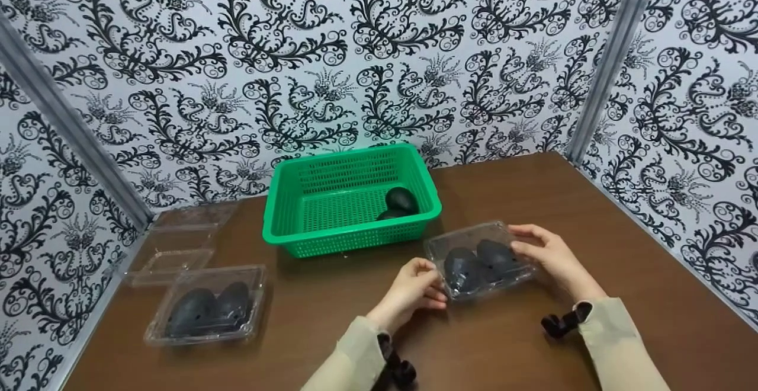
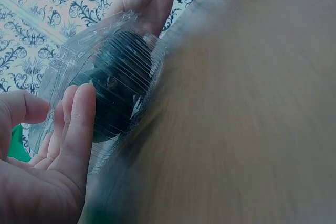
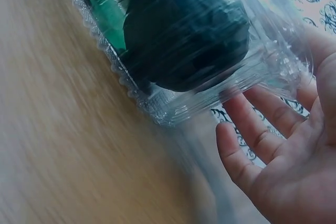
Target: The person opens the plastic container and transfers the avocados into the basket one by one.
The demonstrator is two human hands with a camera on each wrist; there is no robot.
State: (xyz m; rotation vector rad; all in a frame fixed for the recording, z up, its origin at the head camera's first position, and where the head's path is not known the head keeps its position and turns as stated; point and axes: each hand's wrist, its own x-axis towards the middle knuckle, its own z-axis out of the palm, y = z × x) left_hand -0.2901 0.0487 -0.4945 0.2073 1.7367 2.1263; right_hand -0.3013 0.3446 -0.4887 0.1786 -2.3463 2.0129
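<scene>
The clear box [image 1: 456, 243] was pinched by the left hand [image 1: 414, 287] and, apparently, the right hand [image 1: 551, 255]; tipping was risked through uneven grip.

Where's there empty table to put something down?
There's bare table right of the green basket, beyond the right hand, and between the filled box at left and left hand. It's crowded around the held box and the empty packaging.

Blackish fruits [image 1: 462, 265]; green basket [image 1: 355, 240]; brown table [image 1: 320, 308]; black-on-white scrollwork wall [image 1: 284, 53].
</scene>
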